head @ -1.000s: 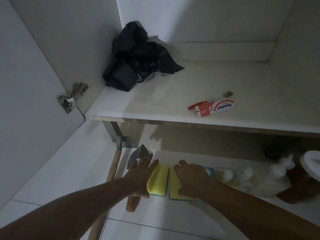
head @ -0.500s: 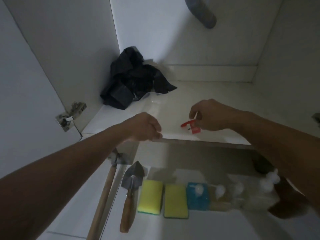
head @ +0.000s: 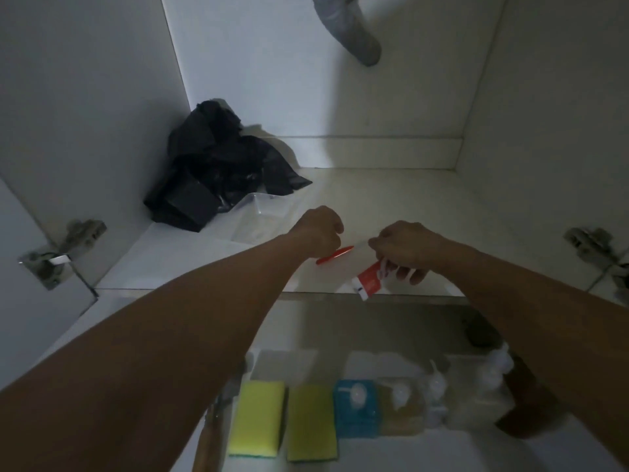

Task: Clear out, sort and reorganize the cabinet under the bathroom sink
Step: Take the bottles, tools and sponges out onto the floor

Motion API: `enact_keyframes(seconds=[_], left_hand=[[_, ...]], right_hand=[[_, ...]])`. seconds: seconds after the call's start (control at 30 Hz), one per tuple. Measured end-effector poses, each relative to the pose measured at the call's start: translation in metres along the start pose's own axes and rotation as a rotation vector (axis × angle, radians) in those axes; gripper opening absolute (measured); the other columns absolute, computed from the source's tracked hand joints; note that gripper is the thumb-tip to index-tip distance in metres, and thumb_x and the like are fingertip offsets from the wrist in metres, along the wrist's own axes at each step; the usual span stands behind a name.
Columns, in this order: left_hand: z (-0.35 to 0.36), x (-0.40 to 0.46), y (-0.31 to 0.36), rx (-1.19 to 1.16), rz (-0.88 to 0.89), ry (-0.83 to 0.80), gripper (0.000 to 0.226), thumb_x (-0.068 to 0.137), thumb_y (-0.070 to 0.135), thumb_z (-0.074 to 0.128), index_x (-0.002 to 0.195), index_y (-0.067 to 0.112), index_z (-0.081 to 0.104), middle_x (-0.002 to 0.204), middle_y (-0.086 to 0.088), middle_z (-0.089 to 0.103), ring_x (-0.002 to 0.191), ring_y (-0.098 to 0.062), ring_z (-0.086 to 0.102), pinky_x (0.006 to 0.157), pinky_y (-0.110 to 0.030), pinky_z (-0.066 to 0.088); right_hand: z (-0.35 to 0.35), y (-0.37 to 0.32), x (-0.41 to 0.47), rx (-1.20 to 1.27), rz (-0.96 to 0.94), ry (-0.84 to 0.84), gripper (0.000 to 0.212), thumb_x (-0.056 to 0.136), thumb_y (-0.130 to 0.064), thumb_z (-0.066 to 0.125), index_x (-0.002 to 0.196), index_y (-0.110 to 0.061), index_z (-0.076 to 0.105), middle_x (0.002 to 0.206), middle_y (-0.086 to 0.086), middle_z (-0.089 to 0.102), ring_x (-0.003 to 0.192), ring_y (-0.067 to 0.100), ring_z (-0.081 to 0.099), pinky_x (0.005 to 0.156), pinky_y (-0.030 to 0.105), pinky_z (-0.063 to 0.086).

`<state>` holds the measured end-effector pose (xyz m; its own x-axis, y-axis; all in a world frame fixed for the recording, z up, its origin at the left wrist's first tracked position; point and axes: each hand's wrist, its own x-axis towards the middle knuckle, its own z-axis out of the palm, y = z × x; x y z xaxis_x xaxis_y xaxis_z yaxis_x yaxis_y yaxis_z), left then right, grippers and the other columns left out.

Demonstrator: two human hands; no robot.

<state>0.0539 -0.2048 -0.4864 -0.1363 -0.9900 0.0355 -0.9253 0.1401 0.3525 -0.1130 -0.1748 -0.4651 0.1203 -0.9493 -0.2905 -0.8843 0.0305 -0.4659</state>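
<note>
right hand point(head: 405, 248) fingers curled, pinching toothpaste tube point(head: 369, 284) below them — left hand point(head: 320, 233) fingers curled on red toothbrush point(head: 335, 255).

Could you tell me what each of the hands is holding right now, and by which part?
Right hand grips the toothpaste tube by its upper end. Left hand is at one end of a red stick; a grip cannot be confirmed.

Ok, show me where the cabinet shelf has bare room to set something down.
Bare: the right half of the white cabinet shelf, between the right hand and the right wall. Crowded: the back-left corner, where the crumpled black plastic bag and clear plastic tray lie.
</note>
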Motion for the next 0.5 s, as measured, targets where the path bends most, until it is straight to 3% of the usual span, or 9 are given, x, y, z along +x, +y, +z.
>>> enact_keyframes(seconds=[0.1,0.17,0.27,0.4,0.5], left_hand=[[0.013,0.006,0.010,-0.019,-0.020,-0.024,0.039,0.090,0.025,0.065,0.126,0.010,0.062,0.131,-0.005,0.056,0.116,-0.023,0.055,0.096,-0.029,0.046],[0.023,0.008,0.016,-0.016,-0.040,-0.028,0.043,0.087,0.030,0.069,0.124,0.010,0.062,0.126,-0.006,0.057,0.112,-0.023,0.056,0.092,-0.030,0.048],[0.035,0.008,0.023,-0.012,-0.095,0.010,0.038,0.087,0.024,0.069,0.121,0.010,0.060,0.122,-0.008,0.057,0.107,-0.025,0.058,0.089,-0.031,0.051],[0.039,-0.001,0.032,-0.030,-0.142,-0.041,0.027,0.090,0.016,0.062,0.115,0.007,0.060,0.110,-0.011,0.061,0.089,-0.026,0.061,0.078,-0.033,0.055],[0.033,-0.016,0.037,-0.144,-0.176,-0.112,0.014,0.094,0.014,0.056,0.100,0.002,0.061,0.089,-0.010,0.059,0.074,-0.022,0.056,0.066,-0.032,0.050]], right_hand=[[0.000,0.018,-0.004,-0.030,0.026,0.105,0.035,0.090,-0.026,0.062,0.119,-0.007,0.057,0.082,0.009,0.065,0.066,0.022,0.069,0.055,0.034,0.061],[-0.001,0.030,-0.006,0.003,0.070,0.143,0.026,0.085,-0.013,0.065,0.108,0.000,0.061,0.080,0.014,0.066,0.064,0.026,0.071,0.058,0.040,0.062],[0.002,0.045,-0.014,0.056,0.094,0.185,0.020,0.082,-0.010,0.070,0.099,0.000,0.065,0.085,0.016,0.067,0.071,0.030,0.071,0.068,0.046,0.061],[0.005,0.058,-0.044,0.217,0.095,0.167,0.029,0.079,-0.008,0.078,0.101,-0.006,0.060,0.095,0.011,0.065,0.073,0.027,0.071,0.061,0.040,0.062],[0.011,0.068,-0.077,0.433,0.123,0.117,0.040,0.075,-0.006,0.081,0.104,-0.011,0.053,0.094,0.011,0.068,0.070,0.022,0.072,0.058,0.034,0.061]])
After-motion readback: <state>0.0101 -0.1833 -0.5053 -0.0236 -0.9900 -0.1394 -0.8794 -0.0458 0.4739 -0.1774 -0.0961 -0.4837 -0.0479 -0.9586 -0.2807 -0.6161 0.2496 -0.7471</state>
